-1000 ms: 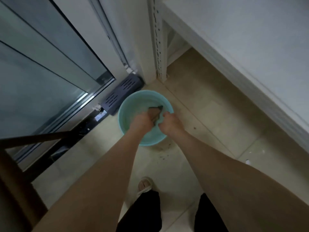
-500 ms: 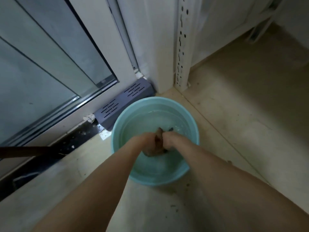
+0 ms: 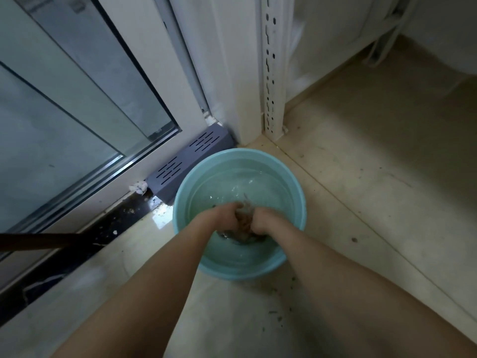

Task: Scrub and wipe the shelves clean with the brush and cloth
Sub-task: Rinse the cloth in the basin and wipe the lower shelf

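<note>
A brown cloth (image 3: 244, 224) is bunched up in the water of a light blue basin (image 3: 296, 197) on the floor. My left hand (image 3: 224, 214) grips the cloth from the left and my right hand (image 3: 262, 220) grips it from the right, both knuckles close together over the water. Part of the cloth trails under the surface below my hands. No brush is in view.
A white slotted shelf upright (image 3: 272, 65) stands just behind the basin at the wall corner. A grey vented box (image 3: 191, 157) lies left of it by the sliding glass door (image 3: 77, 107). A dark wooden handle (image 3: 38, 241) crosses the left edge. Dirt specks dot the beige floor tiles (image 3: 374, 177).
The camera has dropped closer to the basin. My hands have sunk lower with the cloth, from above the water into it, still bunching it between them.
</note>
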Demonstrator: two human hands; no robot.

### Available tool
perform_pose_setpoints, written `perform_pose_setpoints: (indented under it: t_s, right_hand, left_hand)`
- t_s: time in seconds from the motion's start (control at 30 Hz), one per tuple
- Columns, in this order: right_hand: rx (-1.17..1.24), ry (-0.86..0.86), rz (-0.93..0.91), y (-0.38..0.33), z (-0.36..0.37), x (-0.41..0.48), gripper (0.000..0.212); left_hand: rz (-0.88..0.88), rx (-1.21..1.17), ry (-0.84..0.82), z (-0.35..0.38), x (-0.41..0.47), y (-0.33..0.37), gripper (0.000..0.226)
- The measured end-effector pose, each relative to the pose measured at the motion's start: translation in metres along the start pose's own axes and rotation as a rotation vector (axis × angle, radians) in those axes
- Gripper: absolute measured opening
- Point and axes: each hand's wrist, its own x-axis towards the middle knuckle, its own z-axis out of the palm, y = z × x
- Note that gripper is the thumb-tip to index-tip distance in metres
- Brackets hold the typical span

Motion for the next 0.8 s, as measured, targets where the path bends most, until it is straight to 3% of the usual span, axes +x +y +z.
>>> perform_pose_setpoints:
  t_s: [0.07, 0.1, 0.17, 0.23, 0.3, 0.37, 0.47, 0.6, 0.63, 0.73, 0.8]
  right_hand:
    - [0.289, 0.008, -0.017, -0.007, -0.010, -0.004, 0.031]
    - [0.495, 0.021, -0.022, -0.011, -0.020, -0.007, 0.020]
    - [0.867, 0.007, -0.019, -0.018, -0.039, -0.015, 0.008]
    - [1.130, -0.016, -0.013, -0.022, -0.054, -0.025, 0.008]
    - [1.279, 0.037, 0.036, -0.020, -0.062, -0.035, 0.020]
    - [1.294, 0.096, 0.134, -0.012, -0.062, -0.041, 0.037]
    - [1.231, 0.025, 0.263, 0.000, -0.058, -0.052, 0.048]
    - [1.629, -0.205, 0.061, 0.002, -0.064, -0.062, 0.052]
    - [1.630, -0.216, 0.007, 0.000, -0.065, -0.064, 0.048]
    - [1.298, -0.157, -0.050, -0.003, -0.062, -0.065, 0.026]
    - [1.225, -0.181, -0.012, -0.002, -0.066, -0.067, 0.025]
  left_hand:
    - [-0.017, -0.115, 0.017, -0.007, -0.009, -0.001, 0.089]
    - [-0.038, -0.155, 0.032, -0.010, -0.012, -0.002, 0.085]
    - [-0.095, -0.420, 0.036, -0.017, -0.021, -0.007, 0.056]
    - [-0.106, -0.851, 0.093, -0.022, -0.032, -0.005, 0.030]
    - [-0.042, -1.175, 0.200, -0.030, -0.041, 0.005, 0.026]
    - [0.038, -1.272, 0.247, -0.039, -0.046, 0.017, 0.035]
    - [0.104, -1.258, 0.168, -0.048, -0.057, 0.034, 0.037]
    - [0.044, -1.211, 0.051, -0.057, -0.073, 0.046, 0.014]
    - [0.025, -1.234, 0.042, -0.060, -0.075, 0.049, 0.013]
    - [-0.034, -1.334, -0.045, -0.068, -0.078, 0.052, 0.031]
    - [-0.039, -1.229, -0.057, -0.072, -0.082, 0.047, 0.034]
